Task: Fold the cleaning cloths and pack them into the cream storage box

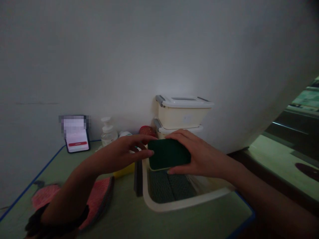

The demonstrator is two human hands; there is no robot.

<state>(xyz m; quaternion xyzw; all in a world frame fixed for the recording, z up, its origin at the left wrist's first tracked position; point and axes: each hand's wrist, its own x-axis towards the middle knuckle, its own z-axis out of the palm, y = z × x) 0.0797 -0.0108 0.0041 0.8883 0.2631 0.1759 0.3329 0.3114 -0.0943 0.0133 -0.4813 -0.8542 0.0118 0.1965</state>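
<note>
A dark green scrub sponge [169, 154] with a thin pale yellow lower edge is held above an open white bin [161, 207]. My right hand [193, 152] wraps its right side, fingers over the top and thumb beneath. At the left end, the thumb and fingers of my left hand [136, 149] close on the sponge's edge. Inside the bin, below the sponge, lie dark grey-green textured pads [171, 186]. Some pale, clear-looking material [203, 184] sits to their right, partly hidden by my right hand and wrist.
Lidded cream boxes [183, 116] are stacked against the wall. Left of them stand a red basket-like item [147, 130], a pump bottle [108, 132] and a propped phone [76, 136]. A yellow item [124, 170] and a pink cloth [98, 196] lie on the green tabletop [124, 212].
</note>
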